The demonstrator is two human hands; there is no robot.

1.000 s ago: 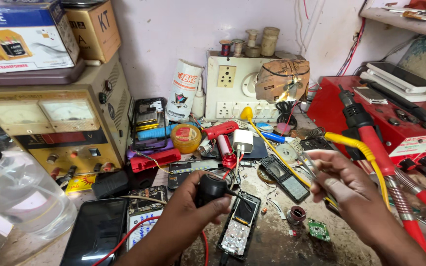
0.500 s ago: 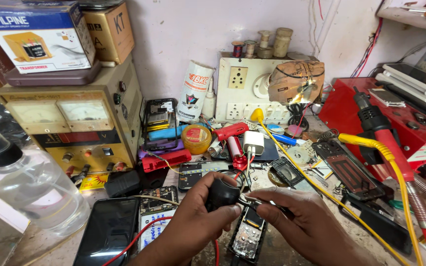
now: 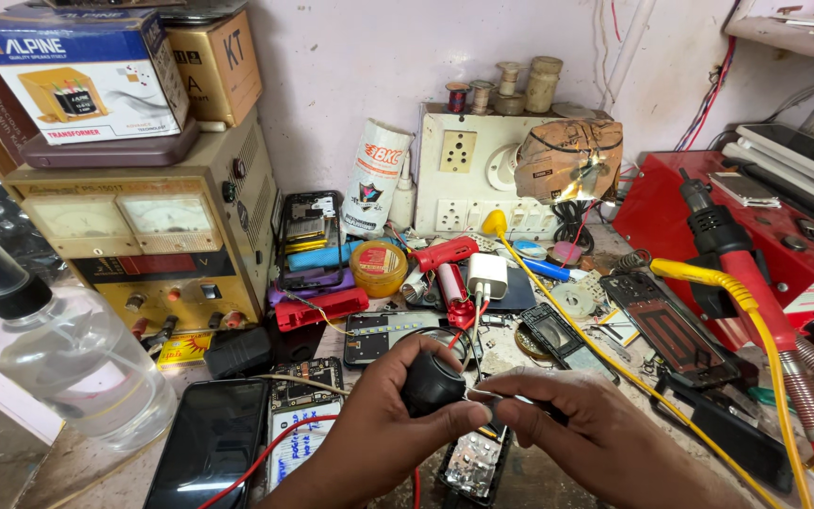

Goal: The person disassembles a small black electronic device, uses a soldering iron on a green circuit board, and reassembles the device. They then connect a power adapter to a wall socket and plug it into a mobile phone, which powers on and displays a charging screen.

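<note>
My left hand grips a small round black part at the middle of the bench. My right hand pinches a thin metal tweezer-like tool whose tip touches that black part. Just below both hands lies an opened phone with its circuit board showing. A red wire runs under my left wrist.
A clear spray bottle stands at the left beside a dark phone. A beige power supply sits behind. A red hot-air tool with a yellow cable, a red box and a white socket board crowd the right and back.
My right hand has swung in from the right to meet my left hand, and its tool now touches the black part. The view has tilted down slightly.
</note>
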